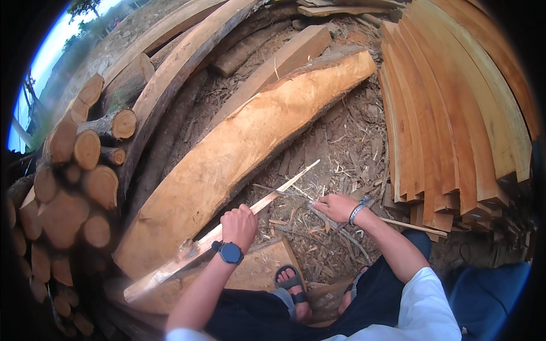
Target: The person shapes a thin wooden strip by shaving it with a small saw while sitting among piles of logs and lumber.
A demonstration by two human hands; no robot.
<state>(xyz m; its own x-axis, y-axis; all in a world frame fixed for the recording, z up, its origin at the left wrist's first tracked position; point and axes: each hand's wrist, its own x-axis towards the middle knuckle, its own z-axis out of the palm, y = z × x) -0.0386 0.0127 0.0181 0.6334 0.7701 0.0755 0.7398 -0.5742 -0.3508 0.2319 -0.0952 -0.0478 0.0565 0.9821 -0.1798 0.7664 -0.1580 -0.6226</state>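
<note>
1. Two hands are seen at work: the left hand [239,225], with a wrist watch [230,252], is closed in a fist around a long pale wood strip [272,196].
2. That strip is laid from 8 o'clock toward 1 o'clock beside a thick slab [239,153].
3. The right hand [336,207] is lowered onto bark litter [341,148] at 3 o'clock of the left; its fingers are curled, but whether anything is gripped cannot be told.
4. The sandalled foot [293,284] is partly hidden.

A round dark smartwatch screen [231,252] sits on the left wrist.

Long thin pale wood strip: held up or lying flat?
Held up: left hand grips the long thin pale wood strip mid-length, slanted across the big slab; far tip's contact cannot tell.
</note>
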